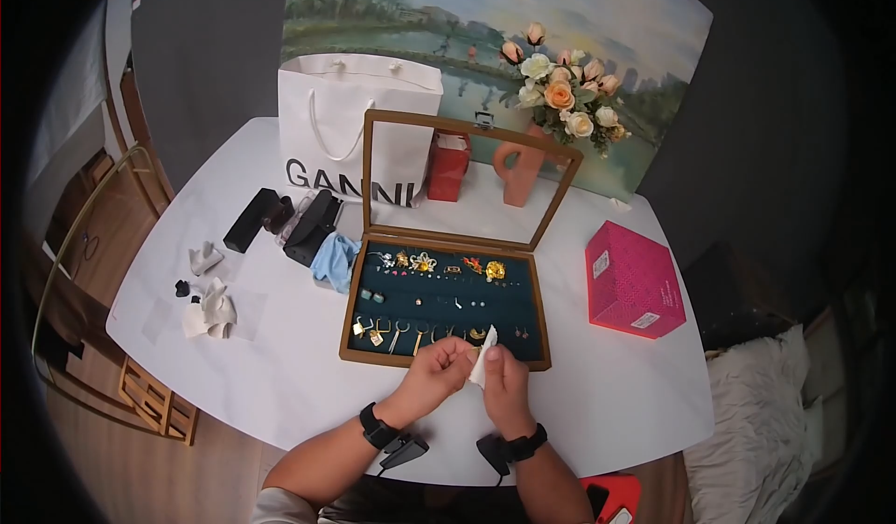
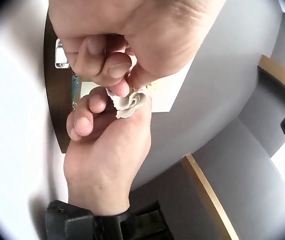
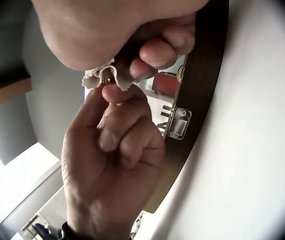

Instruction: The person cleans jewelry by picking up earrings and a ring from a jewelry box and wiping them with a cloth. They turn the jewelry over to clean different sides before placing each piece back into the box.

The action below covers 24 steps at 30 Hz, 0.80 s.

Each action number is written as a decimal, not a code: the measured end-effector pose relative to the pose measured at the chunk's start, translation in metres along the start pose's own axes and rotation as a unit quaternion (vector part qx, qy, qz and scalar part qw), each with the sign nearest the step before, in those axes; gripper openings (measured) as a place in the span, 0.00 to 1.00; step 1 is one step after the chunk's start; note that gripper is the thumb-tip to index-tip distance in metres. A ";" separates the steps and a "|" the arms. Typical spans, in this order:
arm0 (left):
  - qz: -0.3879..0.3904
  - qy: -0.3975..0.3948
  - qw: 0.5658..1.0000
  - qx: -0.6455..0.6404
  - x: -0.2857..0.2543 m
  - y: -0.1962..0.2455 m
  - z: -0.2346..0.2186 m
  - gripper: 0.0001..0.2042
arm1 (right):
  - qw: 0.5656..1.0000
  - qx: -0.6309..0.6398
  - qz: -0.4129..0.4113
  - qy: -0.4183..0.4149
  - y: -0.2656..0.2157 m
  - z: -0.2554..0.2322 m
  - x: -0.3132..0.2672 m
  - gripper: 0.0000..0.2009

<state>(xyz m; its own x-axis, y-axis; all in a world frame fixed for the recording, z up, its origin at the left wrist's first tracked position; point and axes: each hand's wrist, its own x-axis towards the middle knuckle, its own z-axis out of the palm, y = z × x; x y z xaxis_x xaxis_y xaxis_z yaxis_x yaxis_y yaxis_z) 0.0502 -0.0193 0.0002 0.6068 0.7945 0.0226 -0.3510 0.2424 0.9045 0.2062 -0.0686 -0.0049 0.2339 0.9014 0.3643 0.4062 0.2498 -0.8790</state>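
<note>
Over the front edge of a wooden jewellery box [image 1: 347, 337], both hands meet. The right hand [image 1: 506, 389] pinches a folded off-white cloth [image 1: 484, 358] between thumb and fingers. Close against it, the left hand [image 1: 437, 375] pinches a small gold-coloured item [image 3: 109, 80], mostly hidden by fingertips and the cloth's folds in the right wrist view. The left wrist view shows the cloth [image 2: 132, 102] bunched in the right hand [image 2: 110, 155], touching the left hand's fingertips. Earrings, brooches and other small jewellery lie in rows on the box's dark green lining [image 1: 401, 289]; its glass lid stands raised.
Left of the box are a blue cloth [image 1: 334, 261], a black case [image 1: 313, 230], a black box [image 1: 250, 220] and crumpled cloth pieces [image 1: 213, 311]. Behind stand a white paper bag [image 1: 359, 113], a red box [image 1: 449, 167] and a flower vase [image 1: 521, 174]. A pink box [image 1: 635, 281] sits right.
</note>
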 end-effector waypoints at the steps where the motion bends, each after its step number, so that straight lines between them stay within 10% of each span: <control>1: -0.005 0.004 1.000 -0.002 0.000 0.001 -0.001 0.06 | 1.000 -0.015 -0.023 0.002 -0.002 0.003 0.000 0.20; 12: -0.121 -0.141 0.982 0.017 0.002 0.011 -0.012 0.10 | 0.987 0.109 0.114 -0.035 0.009 -0.010 0.001 0.23; 24: 0.071 0.037 0.997 -0.017 0.006 0.001 -0.003 0.05 | 0.995 0.069 0.040 -0.060 -0.014 0.004 -0.004 0.19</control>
<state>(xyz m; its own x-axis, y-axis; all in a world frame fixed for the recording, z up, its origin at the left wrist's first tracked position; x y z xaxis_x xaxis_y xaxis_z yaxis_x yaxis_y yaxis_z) 0.0512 -0.0122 -0.0003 0.4953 0.8608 0.1167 -0.4539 0.1419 0.8797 0.1960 -0.0744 0.0049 0.1493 0.9541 0.2597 0.2643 0.2146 -0.9403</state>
